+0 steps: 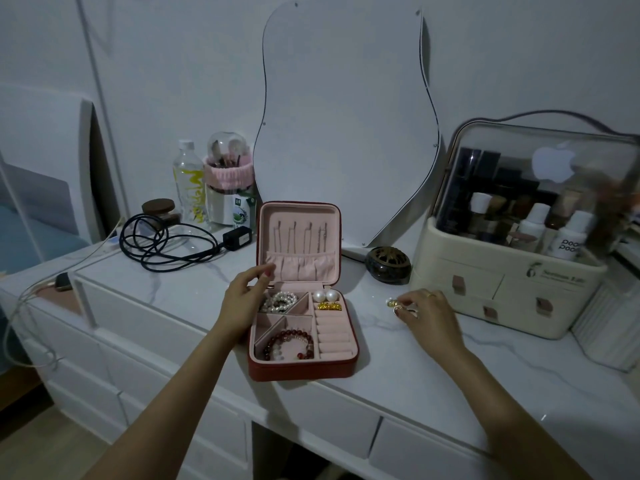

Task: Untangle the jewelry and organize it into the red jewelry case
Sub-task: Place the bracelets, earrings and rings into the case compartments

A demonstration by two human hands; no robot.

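Note:
The red jewelry case stands open on the marble-look tabletop, its pink lid upright. Inside lie a pearl bracelet, a dark red bead bracelet, two large pearl earrings and small gold pieces. My left hand rests at the case's left edge with relaxed fingers, touching near the lid hinge. To the right of the case, my right hand pinches small gold jewelry on the tabletop.
A wavy mirror leans on the wall behind the case. A dark round incense burner and a cream cosmetics organizer stand right. A coiled black cable, water bottle and brush holder sit back left.

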